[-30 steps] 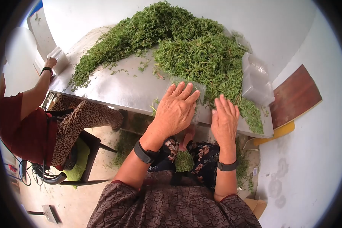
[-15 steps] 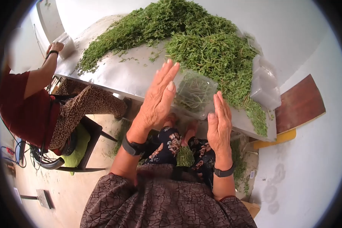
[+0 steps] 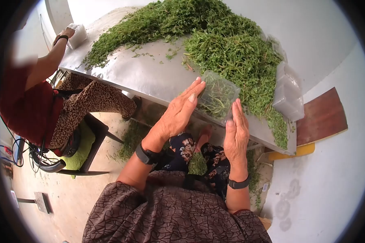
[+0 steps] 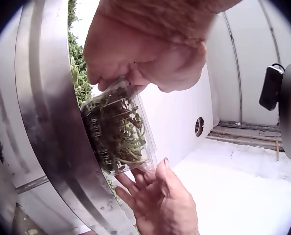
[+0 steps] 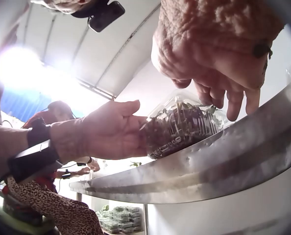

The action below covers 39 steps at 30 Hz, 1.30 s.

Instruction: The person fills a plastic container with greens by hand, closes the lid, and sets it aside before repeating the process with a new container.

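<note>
Moved since half a second ago: the left hand [image 3: 176, 115], then held up apart from the box, is now lowered and closer in, its fingertips at the box's left side. The right hand [image 3: 236, 137] stands much as it did.

Item: clear plastic box [image 3: 217, 79], holding loose green sprigs [image 3: 215, 103]. Set at the near edge of the metal table [image 3: 138, 75], between the two hands, just before the heap of greens [image 3: 231, 52].

Left hand: released, fingers straight and together, flat against the side of the box, as the right wrist view shows; not wrapped round it.

Right hand: released, fingers extended, thumb upright, palm turned toward the box's right side. In the left wrist view its fingers meet the end of the box; how firmly, cannot be told.

Surroundings: stacked clear containers [image 3: 288, 95] beside the heap's right side; reddish-brown board [image 3: 322, 115] leaning past the table end, with a yellow piece [image 3: 296, 151] beneath. At left, a second person [image 3: 28, 113] in a dark red top and leopard-print trousers, one hand at a white container [image 3: 79, 37]. Filled boxes [image 5: 123, 220] stacked below the table level.
</note>
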Tool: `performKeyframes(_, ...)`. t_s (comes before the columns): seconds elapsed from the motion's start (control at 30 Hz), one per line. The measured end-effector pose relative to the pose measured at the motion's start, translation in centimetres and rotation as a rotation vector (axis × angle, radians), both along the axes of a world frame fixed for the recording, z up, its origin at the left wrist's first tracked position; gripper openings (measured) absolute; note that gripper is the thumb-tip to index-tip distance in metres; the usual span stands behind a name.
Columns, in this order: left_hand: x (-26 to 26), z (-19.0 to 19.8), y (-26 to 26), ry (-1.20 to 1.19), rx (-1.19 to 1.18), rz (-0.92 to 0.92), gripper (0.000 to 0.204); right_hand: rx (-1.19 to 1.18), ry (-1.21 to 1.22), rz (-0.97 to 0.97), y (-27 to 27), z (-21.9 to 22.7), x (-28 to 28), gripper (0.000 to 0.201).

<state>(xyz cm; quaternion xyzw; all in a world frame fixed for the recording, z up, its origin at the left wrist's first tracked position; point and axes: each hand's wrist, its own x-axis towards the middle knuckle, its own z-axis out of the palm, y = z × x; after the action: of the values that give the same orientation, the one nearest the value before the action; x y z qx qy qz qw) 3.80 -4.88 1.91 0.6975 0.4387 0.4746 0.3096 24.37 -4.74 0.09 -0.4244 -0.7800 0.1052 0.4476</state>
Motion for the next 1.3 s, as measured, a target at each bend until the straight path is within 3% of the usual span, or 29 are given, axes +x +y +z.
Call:
performKeyframes(0.03,-0.2,-0.6,0.2,-0.002,0.006,0.004,0.058,0.006,-0.002,0.004,0.1,-0.2,0.0,0.046)
performKeyframes(0.1,-0.5,-1.7,0.8,-0.251,0.034,0.054,0.064,-0.069,0.248,0.042,0.1,-0.1,-0.2,0.051)
performKeyframes(0.13,-0.8,-2.1,0.9,-0.251,0.041,0.052,0.064,-0.220,0.381,0.074,-0.4,0.5,0.1,0.057)
performKeyframes(0.2,-1.0,-1.9,0.6,-0.507,0.003,0.029,0.071,-0.225,0.403,0.068,-0.3,0.7,0.6,0.059)
performKeyframes(0.3,0.0,-2.5,0.2,-0.562,-0.006,-0.001,0.073,-0.245,0.438,0.071,-0.4,0.7,0.7,0.061)
performKeyframes(0.5,1.4,-2.8,-0.5,-0.473,-0.127,-0.084,0.071,-0.326,0.498,0.121,-0.4,0.6,0.6,0.064)
performKeyframes(0.77,1.5,-2.0,-1.0,-0.393,-0.085,-0.062,0.064,-0.405,0.581,0.187,-0.4,0.2,0.1,0.069)
performKeyframes(0.83,1.8,-1.6,-1.7,-0.285,-0.064,0.149,0.057,-0.421,0.597,0.205,-0.4,0.0,-0.1,0.070)
performKeyframes(0.9,1.9,-1.8,-2.1,-0.368,-0.046,0.135,0.063,-0.447,0.613,0.225,-0.5,-0.2,-0.4,0.071)
performKeyframes(0.97,1.8,-2.8,-2.0,-0.145,0.105,0.200,0.070,-0.471,0.630,0.252,-0.6,-0.4,-0.8,0.072)
performKeyframes(1.13,2.1,-2.7,-2.1,-0.255,0.051,0.142,0.071,-0.457,0.588,0.334,0.0,0.3,-2.6,0.069)
performKeyframes(1.23,1.8,-2.1,-2.4,-0.202,0.105,0.217,0.064,-0.442,0.558,0.399,0.7,0.9,-3.6,0.066)
performKeyframes(1.3,1.2,-2.2,-2.4,-0.332,0.096,0.263,0.057,-0.441,0.540,0.432,0.8,1.0,-4.0,0.065)
